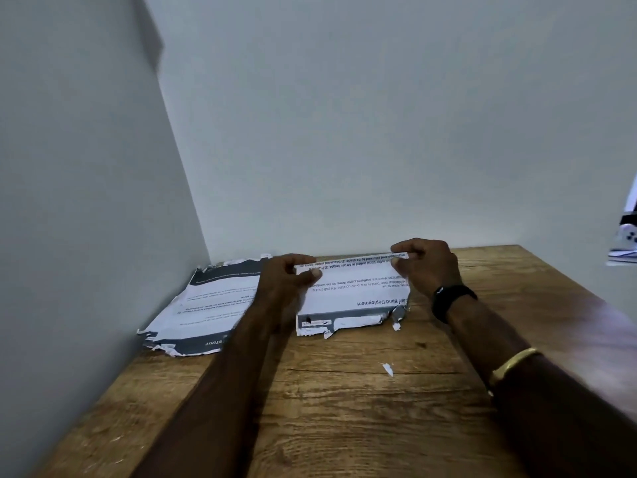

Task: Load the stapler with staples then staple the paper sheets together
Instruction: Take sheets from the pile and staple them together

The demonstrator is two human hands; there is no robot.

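Left hand (pixel 293 274) and right hand (pixel 425 262), fingers pinching the torn sheet (pixel 351 294) at its far edge, gathering paper I'd say (no stapler in view), next onto the second sheet (pixel 210 305)

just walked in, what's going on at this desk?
A person is handling torn printed paper on a wooden table. The left hand and right hand each pinch the far edge of one sheet. A second torn sheet lies to its left, by the wall. A small paper scrap sits nearer the camera. No stapler is in view.
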